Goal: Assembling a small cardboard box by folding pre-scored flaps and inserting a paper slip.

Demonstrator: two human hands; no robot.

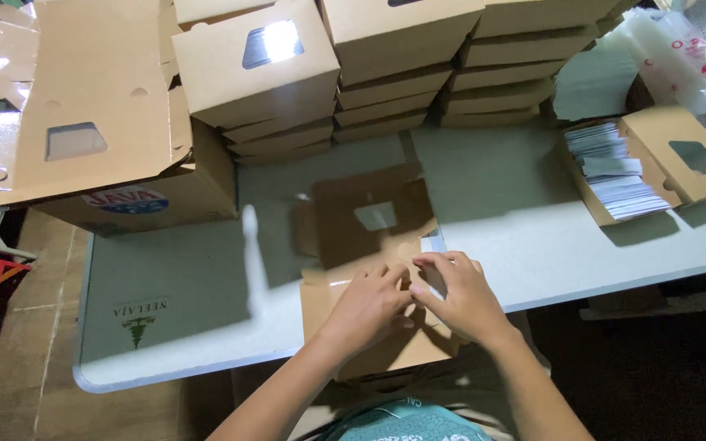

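Both forearms come in from the bottom edge and converge at the near edge of the table [533,237]. Left hand [367,305]: palm down, fingers curled loosely, pressing on the near part of a flat cardboard box blank [361,237]; fingertips bent onto the card, no full grasp visible. Right hand [459,294]: palm down, angled inward toward the left one, fingers half bent, thumb side touching the left hand's fingertips; it seems to pinch a fold or flap of the blank, though the exact grip is hidden by the fingers.

Blank lies flat, its long axis running from the person outward toward the stacks. Near end overhangs the table edge under the hands; far end, with the cut-out window [376,216], points away.

Beyond it: stacks of folded window boxes [402,73]. Left: unfolded blanks on a carton [83,122]. Right: open box holding a pile of paper slips [614,171].
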